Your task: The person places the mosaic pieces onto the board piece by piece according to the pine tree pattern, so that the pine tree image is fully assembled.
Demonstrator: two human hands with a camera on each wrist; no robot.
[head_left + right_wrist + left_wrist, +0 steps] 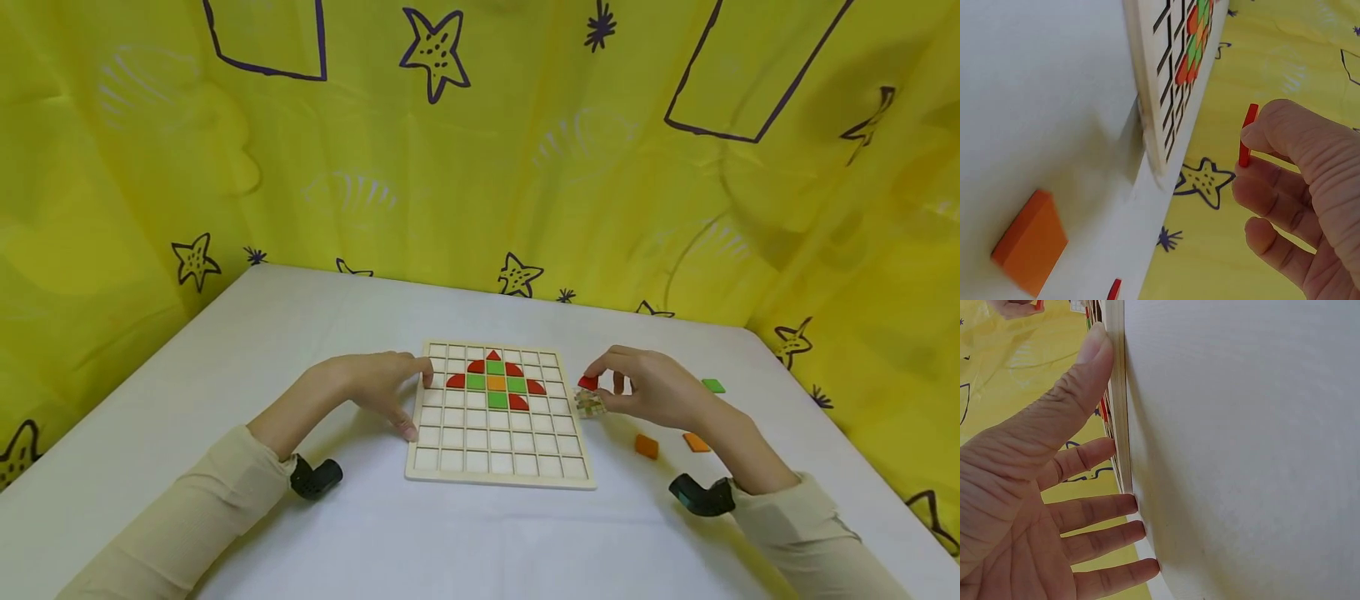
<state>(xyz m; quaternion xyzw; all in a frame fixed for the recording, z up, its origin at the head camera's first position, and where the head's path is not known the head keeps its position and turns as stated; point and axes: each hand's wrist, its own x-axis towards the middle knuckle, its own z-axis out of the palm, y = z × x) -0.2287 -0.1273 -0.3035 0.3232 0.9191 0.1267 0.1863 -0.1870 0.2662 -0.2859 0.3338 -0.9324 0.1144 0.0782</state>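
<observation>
Eleven coloured pieces lie in the cells of a pale gridded board, grouped toward its far side: six red shapes, four green squares and one orange square. Just outside the board's right edge, a single red piece is pinched between the thumb and fingertips of the right hand; the right wrist view shows this piece edge-on. A small patterned item, too indistinct to identify, appears beside the same edge of the board, below the pinched piece. At the board's left edge is the left hand, its fingers extended and spread, its thumb touching the edge toward the near corner. To the right of the board, two orange tiles and, farther off, one green tile rest on the white tabletop. A dark curved device sits at each wrist, left and right of the board. Well beyond the board hangs a yellow curtain with dark-outlined stars.
</observation>
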